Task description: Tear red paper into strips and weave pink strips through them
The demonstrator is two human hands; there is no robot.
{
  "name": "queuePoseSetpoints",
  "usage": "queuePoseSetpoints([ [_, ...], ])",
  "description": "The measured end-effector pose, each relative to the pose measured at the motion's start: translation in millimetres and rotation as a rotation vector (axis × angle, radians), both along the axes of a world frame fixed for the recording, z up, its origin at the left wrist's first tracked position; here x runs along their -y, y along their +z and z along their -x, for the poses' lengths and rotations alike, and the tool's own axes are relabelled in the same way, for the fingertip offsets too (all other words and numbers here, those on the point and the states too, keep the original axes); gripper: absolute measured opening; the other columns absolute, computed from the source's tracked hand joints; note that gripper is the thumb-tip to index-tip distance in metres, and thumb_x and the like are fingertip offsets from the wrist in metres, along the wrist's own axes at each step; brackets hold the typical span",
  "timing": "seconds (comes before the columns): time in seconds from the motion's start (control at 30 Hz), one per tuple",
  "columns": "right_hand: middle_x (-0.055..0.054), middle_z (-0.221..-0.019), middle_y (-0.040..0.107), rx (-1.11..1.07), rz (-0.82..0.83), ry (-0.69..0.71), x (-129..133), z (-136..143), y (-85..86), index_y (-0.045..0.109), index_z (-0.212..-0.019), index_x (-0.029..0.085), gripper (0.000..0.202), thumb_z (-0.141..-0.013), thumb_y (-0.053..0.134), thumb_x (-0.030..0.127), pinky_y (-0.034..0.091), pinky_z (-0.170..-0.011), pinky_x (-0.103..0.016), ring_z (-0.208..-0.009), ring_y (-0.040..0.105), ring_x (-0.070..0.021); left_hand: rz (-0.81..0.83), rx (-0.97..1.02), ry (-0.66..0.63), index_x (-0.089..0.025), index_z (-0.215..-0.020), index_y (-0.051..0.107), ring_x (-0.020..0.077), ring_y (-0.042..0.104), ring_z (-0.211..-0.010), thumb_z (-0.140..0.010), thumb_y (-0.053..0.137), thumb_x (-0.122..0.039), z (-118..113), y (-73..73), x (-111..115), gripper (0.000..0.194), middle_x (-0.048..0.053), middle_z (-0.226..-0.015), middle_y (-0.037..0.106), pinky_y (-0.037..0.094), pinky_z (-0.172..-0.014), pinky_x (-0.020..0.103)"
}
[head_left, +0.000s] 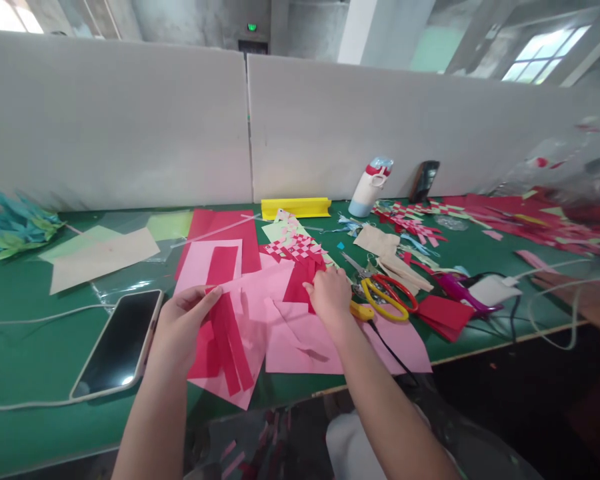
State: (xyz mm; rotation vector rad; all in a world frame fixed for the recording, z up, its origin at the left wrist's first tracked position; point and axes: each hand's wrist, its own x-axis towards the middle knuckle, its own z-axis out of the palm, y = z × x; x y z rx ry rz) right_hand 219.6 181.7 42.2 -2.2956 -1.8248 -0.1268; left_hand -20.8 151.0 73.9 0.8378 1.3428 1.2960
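Observation:
My left hand [183,323] is closed, thumb and finger pinching the end of a thin pink paper strip [237,283]. Below those fingers, red paper strips [230,350] lie over pink paper [247,393]. My right hand [331,291] is closed with curled fingers at the red paper [297,285], next to a red-and-pink woven paper piece [300,247]. What its fingertips grip is partly hidden. Several pink sheets [290,357] spread beneath it. Scissors with red and yellow handles [387,298] and a yellow-ended tool with a black cord [361,311] lie right of that hand.
A phone [120,343] with white cables lies at left. Behind the papers stand a yellow folded strip [296,208] and a white-and-blue bottle [371,188]. At right are a purple tool [463,293], a white adapter [495,293] and another person's hand [555,283].

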Motion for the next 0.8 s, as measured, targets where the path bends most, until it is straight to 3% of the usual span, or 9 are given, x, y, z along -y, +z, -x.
queuePoseSetpoints([
  [0.13, -0.016, -0.097, 0.063, -0.008, -0.013, -0.002, -4, -1, -3.1, 0.068, -0.095, 0.01, 0.025, -0.083, 0.061, 0.031, 0.038, -0.081, -0.036, -0.1, 0.052, -0.0283, -0.023, 0.0, -0.038, -0.017, -0.071, 0.069, 0.0129, 0.059, -0.065, -0.057, 0.082, -0.039, 0, -3.1, 1, 0.029, 0.002, -0.069, 0.066, 0.045, -0.056, 0.019],
  [0.27, -0.02, -0.103, 0.059, 0.009, -0.084, -0.067, -7, -3, -5.5, 0.068, -0.095, 0.007, 0.037, -0.085, 0.056, 0.04, 0.039, -0.08, -0.04, -0.102, 0.048, -0.032, -0.021, 0.004, -0.042, -0.018, -0.071, 0.069, 0.0125, 0.059, -0.066, -0.058, 0.082, -0.04, 0, -3.2, 1, 0.029, 0.001, -0.069, 0.066, 0.044, -0.056, 0.019],
  [0.37, -0.02, -0.103, 0.06, -0.002, -0.085, -0.06, -9, -4, -6.1, 0.07, -0.092, 0.009, 0.032, -0.084, 0.058, 0.038, 0.039, -0.08, -0.04, -0.103, 0.048, -0.0321, -0.021, -0.008, -0.044, -0.018, -0.072, 0.069, 0.0127, 0.059, -0.067, -0.057, 0.082, -0.041, 0, -2.3, 1, 0.03, 0.001, -0.071, 0.066, 0.044, -0.057, 0.019],
  [0.57, -0.017, -0.1, 0.063, -0.093, -0.107, 0.014, -14, -7, -8.7, 0.07, -0.084, 0.013, 0.017, -0.082, 0.059, 0.026, 0.039, -0.08, -0.041, -0.1, 0.05, -0.0321, 0.004, -0.021, -0.047, -0.018, -0.071, 0.069, 0.0124, 0.059, -0.068, -0.058, 0.082, -0.041, -3, -2.9, 0, 0.029, 0.0, -0.07, 0.065, 0.044, -0.057, 0.019],
  [0.7, -0.012, -0.092, 0.066, -0.141, -0.147, 0.101, -14, -10, -5.1, 0.069, -0.082, 0.016, 0.022, -0.086, 0.052, 0.03, 0.039, -0.084, -0.037, -0.093, 0.055, -0.0258, -0.005, -0.015, -0.046, -0.019, -0.071, 0.069, 0.0133, 0.06, -0.068, -0.058, 0.081, -0.041, -5, -4.7, -1, 0.028, 0.0, -0.071, 0.066, 0.044, -0.057, 0.02],
  [0.8, -0.006, -0.086, 0.069, -0.371, -0.227, 0.195, -9, -11, 3.3, 0.067, -0.081, 0.019, 0.023, -0.087, 0.051, 0.034, 0.042, -0.08, -0.031, -0.085, 0.059, -0.0205, -0.003, -0.011, -0.037, -0.02, -0.071, 0.068, 0.0133, 0.06, -0.068, -0.058, 0.081, -0.041, -6, -4.8, -2, 0.028, 0.0, -0.071, 0.066, 0.045, -0.057, 0.02],
])
